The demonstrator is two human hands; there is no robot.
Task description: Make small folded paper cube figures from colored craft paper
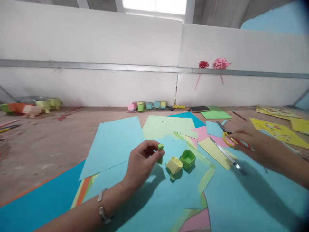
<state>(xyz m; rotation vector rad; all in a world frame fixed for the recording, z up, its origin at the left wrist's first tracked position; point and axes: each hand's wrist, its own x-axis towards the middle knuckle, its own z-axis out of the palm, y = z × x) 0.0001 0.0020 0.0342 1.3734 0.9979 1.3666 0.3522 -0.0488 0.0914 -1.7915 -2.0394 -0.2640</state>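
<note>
My left hand [141, 161] pinches a small folded piece of green paper [160, 154] between thumb and fingertips. Just right of it, on light blue paper [178, 190], lie a small cream paper box [174, 165] with green paper at its base and an open-topped green paper box [188, 158]. Farther right, my right hand [248, 141] has its fingers closed on the handles of a pair of scissors [226, 133], whose dark blades point away to the left. A slim metal-bladed cutter [228, 156] lies below that hand, apart from it.
Coloured sheets and strips overlap around my hands, including a cream piece [207, 148]. Small paper boxes [149, 105] line the wall, near a dark phone-like slab [199, 109] and green paper [215, 112]. Yellow printed sheets [277, 130] lie right; folded paper figures [31, 109] stand far left.
</note>
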